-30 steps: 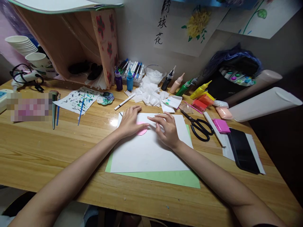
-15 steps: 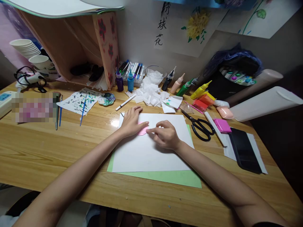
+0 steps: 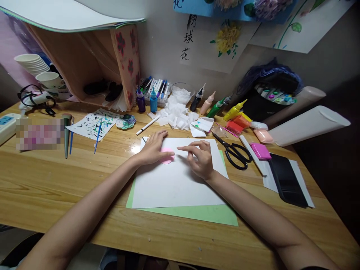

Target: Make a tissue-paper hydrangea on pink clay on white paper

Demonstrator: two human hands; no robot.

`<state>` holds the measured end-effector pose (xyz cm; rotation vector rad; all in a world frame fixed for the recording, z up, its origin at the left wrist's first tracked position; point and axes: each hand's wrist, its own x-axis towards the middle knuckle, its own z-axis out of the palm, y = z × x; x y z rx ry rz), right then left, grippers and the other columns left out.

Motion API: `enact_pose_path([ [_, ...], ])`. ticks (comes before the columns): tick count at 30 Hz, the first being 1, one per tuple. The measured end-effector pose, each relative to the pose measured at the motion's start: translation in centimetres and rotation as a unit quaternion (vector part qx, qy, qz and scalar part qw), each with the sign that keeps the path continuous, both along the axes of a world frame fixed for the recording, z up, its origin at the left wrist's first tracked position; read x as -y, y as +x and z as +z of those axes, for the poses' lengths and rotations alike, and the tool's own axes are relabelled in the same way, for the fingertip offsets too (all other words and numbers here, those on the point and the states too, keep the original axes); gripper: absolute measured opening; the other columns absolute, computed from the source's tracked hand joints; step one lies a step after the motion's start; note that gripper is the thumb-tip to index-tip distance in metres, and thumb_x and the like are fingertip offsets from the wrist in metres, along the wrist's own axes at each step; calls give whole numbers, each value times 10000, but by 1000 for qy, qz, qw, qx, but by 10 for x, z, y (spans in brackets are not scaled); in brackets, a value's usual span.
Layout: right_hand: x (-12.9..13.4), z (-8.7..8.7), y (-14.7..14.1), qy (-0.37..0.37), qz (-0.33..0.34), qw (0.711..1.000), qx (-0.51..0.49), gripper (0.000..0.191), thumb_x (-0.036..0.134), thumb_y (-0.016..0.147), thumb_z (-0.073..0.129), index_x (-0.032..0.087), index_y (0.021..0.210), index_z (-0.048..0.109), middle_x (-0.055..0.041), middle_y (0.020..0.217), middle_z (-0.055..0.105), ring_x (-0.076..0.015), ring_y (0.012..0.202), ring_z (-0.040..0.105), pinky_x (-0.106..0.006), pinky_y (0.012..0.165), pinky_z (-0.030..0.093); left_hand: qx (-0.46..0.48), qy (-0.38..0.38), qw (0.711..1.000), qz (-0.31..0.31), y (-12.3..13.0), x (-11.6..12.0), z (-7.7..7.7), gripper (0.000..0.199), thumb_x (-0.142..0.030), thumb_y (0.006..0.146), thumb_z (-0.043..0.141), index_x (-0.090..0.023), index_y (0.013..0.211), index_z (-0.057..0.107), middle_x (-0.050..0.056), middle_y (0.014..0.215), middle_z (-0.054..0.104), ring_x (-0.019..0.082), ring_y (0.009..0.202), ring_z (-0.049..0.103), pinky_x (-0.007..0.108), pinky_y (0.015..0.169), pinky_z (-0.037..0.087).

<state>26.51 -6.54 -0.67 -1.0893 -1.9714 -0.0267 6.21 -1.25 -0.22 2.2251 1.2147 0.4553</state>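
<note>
A flat, rounded piece of pink modelling clay point(image 3: 168, 160) lies on a white sheet of paper point(image 3: 177, 189). My left hand point(image 3: 153, 149) rests flat on the sheet's upper left, fingers stretched out. Its thumb lies across the pink clay and hides part of it. My right hand point(image 3: 200, 159) is just to the right of the clay, apart from it. The index finger points left, the other fingers are loosely bent, and nothing shows in the hand. A green sheet point(image 3: 197, 215) sticks out from under the white paper.
Black scissors point(image 3: 237, 153) and a magenta clay packet point(image 3: 260, 151) lie to the right. Behind the paper are cut white tissue pieces point(image 3: 177, 116), a white marker point(image 3: 147, 125) and several paint bottles point(image 3: 197, 99). Paintbrushes point(image 3: 98, 135) rest at the left.
My right index finger has lifted away from the pink clay's edge, and the hand now sits slightly higher. My left hand stays on the paper. The camera view has shifted slightly.
</note>
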Motion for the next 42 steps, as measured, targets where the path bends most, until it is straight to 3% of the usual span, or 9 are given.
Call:
enact_pose_path([
  [4,-1,0,-1,9,5,1000,-8,306,117,813,455,248,936,702,1,682,660,-192,759,598,-382,826,364,-26,6,1000,2,0,0,2,918,-555,643,719,-158,1379,342,166,1465,318,333,1341,307,487,1091,281],
  [8,-2,3,-1,14,4,999,-34,305,98,817,457,239,927,704,2,665,651,-186,741,587,-381,816,367,-4,-3,1000,-15,0,12,3,604,-517,927,325,-173,1423,297,134,1509,286,243,1402,247,459,1139,209],
  [10,-4,3,0,13,-10,999,-51,300,107,828,449,240,913,705,-1,689,662,-187,732,580,-381,805,373,-14,20,998,-52,1,25,3,563,-462,970,171,-198,1465,215,97,1546,228,194,1438,159,448,1173,103],
  [13,-4,4,0,-6,-30,997,-67,298,129,843,435,241,897,705,-9,736,680,-190,735,577,-386,802,381,-79,64,988,-119,3,40,-1,655,-536,938,269,-187,1484,171,94,1558,180,207,1447,115,436,1185,69],
  [22,-28,9,19,-75,-78,990,-93,258,155,859,447,218,1003,652,-50,925,684,-213,862,589,-376,793,446,-134,101,975,-146,1,43,0,781,-607,900,298,-137,1493,104,141,1553,118,233,1445,72,438,1182,90],
  [26,-59,3,57,-63,-141,987,41,308,185,776,569,183,1081,614,-124,1182,610,-284,1029,562,-450,862,447,-120,115,974,-154,-5,41,1,800,-589,904,316,-184,1496,-38,132,1556,17,256,1446,21,491,1171,81],
  [30,-77,-5,80,-37,-178,977,111,155,161,777,581,177,905,666,-128,1114,657,-289,1019,571,-468,845,449,-113,104,967,-204,-8,37,3,738,-558,919,322,-250,1495,-22,91,1557,57,253,1443,74,495,1170,105],
  [36,-79,33,97,-8,-197,980,14,117,188,812,543,179,824,660,-88,982,702,-243,972,596,-418,872,437,-117,89,955,-259,-10,29,16,696,-535,925,337,-278,1493,29,67,1551,111,246,1433,141,490,1172,123],
  [42,-61,71,135,-201,-146,940,-232,247,411,763,563,177,686,582,-7,646,606,-159,622,545,-283,598,421,-111,138,952,-250,-9,23,15,685,-496,928,364,-301,1487,20,51,1551,138,258,1431,161,521,1157,158],
])
